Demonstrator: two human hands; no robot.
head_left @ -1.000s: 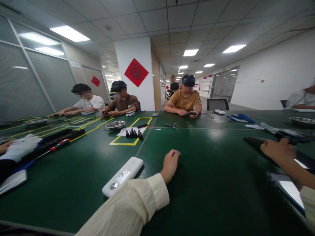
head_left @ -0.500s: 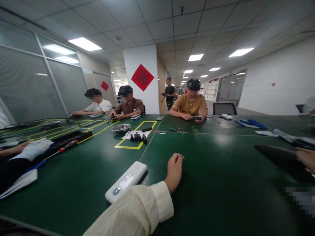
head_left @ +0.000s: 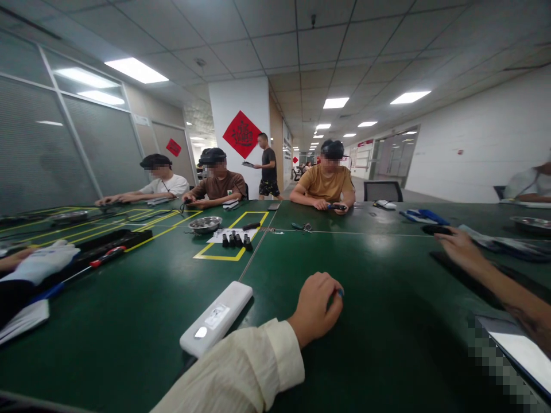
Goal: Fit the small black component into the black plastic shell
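Observation:
My left hand (head_left: 316, 307), in a cream sleeve, rests on the green table (head_left: 365, 344) just right of a white oblong device (head_left: 216, 317). Its fingers are curled in a loose fist, and a small blue thing (head_left: 340, 293) shows at the fingertips. My right hand (head_left: 458, 245) is stretched out over the table at the right. Its fingers lie flat, with the tips at a small black oval object (head_left: 435, 230). Under the forearm lies a long black tray (head_left: 465, 272).
Across the table, three seated people handle small parts. A yellow-taped rectangle (head_left: 215, 256) holds several black pieces, paper and a metal bowl (head_left: 205, 223). A gloved hand (head_left: 43, 261) and a red-handled tool (head_left: 107, 256) are at the left. Another person walks by the pillar.
My left hand has curled tighter and slid slightly right. My right hand has come forward from the black tray to the small black object. The view has swung back left.

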